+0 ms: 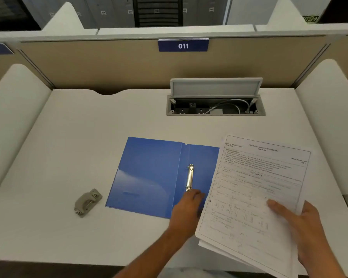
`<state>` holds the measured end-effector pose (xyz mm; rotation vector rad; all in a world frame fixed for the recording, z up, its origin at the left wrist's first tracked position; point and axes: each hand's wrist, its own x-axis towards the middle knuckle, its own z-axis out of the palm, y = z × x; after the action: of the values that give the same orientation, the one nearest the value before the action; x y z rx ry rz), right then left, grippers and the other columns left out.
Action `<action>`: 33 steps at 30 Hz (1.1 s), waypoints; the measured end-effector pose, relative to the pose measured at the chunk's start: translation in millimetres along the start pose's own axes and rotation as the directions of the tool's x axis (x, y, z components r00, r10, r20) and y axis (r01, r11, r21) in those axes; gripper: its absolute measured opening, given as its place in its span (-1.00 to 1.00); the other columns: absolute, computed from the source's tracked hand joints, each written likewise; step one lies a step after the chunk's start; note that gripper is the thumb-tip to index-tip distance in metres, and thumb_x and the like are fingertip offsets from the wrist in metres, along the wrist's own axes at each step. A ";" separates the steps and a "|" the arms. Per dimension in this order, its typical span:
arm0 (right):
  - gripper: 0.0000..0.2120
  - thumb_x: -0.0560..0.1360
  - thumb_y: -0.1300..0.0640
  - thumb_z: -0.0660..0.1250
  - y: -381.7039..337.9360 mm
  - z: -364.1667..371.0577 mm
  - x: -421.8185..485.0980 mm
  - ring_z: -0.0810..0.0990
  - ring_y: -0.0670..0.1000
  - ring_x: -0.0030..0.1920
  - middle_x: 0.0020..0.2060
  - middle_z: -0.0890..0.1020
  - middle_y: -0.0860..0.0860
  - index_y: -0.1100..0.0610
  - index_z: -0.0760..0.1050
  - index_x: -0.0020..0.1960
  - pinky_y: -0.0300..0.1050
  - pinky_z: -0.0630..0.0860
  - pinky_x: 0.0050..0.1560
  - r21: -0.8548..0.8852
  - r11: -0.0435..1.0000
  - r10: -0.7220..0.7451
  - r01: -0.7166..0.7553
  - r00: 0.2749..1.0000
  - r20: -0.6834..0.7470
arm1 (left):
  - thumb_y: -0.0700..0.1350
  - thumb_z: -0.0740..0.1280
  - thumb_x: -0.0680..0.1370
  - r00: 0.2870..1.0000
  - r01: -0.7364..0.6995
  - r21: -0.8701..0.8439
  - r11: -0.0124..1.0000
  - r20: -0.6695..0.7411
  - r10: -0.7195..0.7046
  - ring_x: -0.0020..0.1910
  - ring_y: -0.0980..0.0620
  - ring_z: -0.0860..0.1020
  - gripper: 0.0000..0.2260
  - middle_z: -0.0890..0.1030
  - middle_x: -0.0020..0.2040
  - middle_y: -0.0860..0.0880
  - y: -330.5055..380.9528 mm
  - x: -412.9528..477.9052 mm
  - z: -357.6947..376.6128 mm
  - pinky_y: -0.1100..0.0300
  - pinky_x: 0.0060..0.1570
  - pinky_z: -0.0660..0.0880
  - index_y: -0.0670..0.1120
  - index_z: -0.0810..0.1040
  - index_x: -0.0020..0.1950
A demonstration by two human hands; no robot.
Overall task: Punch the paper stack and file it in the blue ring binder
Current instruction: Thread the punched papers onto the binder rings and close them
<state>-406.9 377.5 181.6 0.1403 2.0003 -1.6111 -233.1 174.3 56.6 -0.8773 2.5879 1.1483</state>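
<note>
The blue ring binder point(149, 175) lies open and flat on the white desk, its metal ring mechanism point(190, 177) along the spine. My left hand point(187, 207) reaches over the binder's right flap, fingertips at the lower end of the rings; whether they grip it is unclear. My right hand point(301, 223) holds the printed paper stack point(253, 197) by its right edge, thumb on top, lifted and tilted over the binder's right side. A grey hole punch point(88, 202) sits on the desk left of the binder.
An open cable box point(215, 105) with a raised lid and wires is set into the desk behind the binder. Beige partition panels with a "011" sign point(183, 45) close off the back; white side dividers point(14, 109) flank the desk point(68, 137).
</note>
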 end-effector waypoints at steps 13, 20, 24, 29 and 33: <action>-0.64 0.44 0.20 0.59 24.4 -4.9 25.9 0.80 -0.03 -0.04 -0.05 0.81 -0.16 -0.10 0.64 0.16 -0.10 0.74 -0.15 -0.016 0.999 0.032 -0.030 0.993 0.116 | -0.01 0.42 0.64 0.989 -0.146 -0.001 0.989 -0.020 0.146 -0.04 0.14 0.63 -0.89 0.68 0.04 0.12 -65.2 34.1 -9.9 0.28 0.05 0.58 0.02 0.71 0.10; -0.66 0.47 0.23 0.59 42.6 -3.5 35.5 0.81 -0.05 -0.06 -0.03 0.81 -0.13 -0.03 0.66 0.18 -0.12 0.74 -0.18 -0.069 0.996 0.073 -0.062 0.983 0.171 | -0.11 0.43 0.64 1.000 -0.015 -0.308 0.951 -0.012 0.011 -0.08 0.15 0.66 -0.94 0.72 0.01 0.08 -63.4 -5.1 28.2 0.37 0.00 0.58 -0.04 0.69 0.09; -0.67 0.46 0.23 0.59 51.2 -0.9 39.5 0.80 -0.05 -0.06 -0.04 0.81 -0.15 -0.04 0.66 0.16 -0.16 0.73 -0.20 -0.097 0.993 0.083 -0.066 0.978 0.189 | -0.05 0.40 0.66 1.000 -0.002 -0.332 0.943 0.024 0.010 0.01 0.08 0.69 -0.90 0.74 0.07 0.06 -62.3 -7.1 35.4 0.16 0.11 0.67 -0.02 0.67 0.13; -0.65 0.47 0.24 0.59 60.4 1.0 43.9 0.80 -0.08 -0.06 0.00 0.80 -0.08 0.00 0.66 0.19 -0.19 0.73 -0.19 -0.132 0.990 0.078 -0.052 0.977 0.199 | -0.03 0.39 0.67 1.000 -0.031 -0.291 0.956 -0.010 0.030 0.05 0.08 0.70 -0.84 0.75 0.12 0.04 -61.3 -7.0 37.3 0.22 0.13 0.64 -0.04 0.69 0.18; -0.64 0.47 0.23 0.60 67.4 1.6 46.2 0.80 -0.07 -0.04 0.05 0.78 -0.09 0.01 0.66 0.22 -0.17 0.73 -0.16 -0.151 0.988 0.068 -0.039 0.979 0.193 | -0.04 0.39 0.66 0.997 -0.063 -0.234 0.970 -0.065 0.049 0.00 0.08 0.69 -0.85 0.76 0.09 0.06 -60.2 -8.6 42.5 0.28 0.05 0.60 -0.01 0.71 0.15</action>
<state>-417.0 382.4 100.6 -0.0216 1.9348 -1.3813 -194.3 177.0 -6.6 -0.9012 2.5739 1.4924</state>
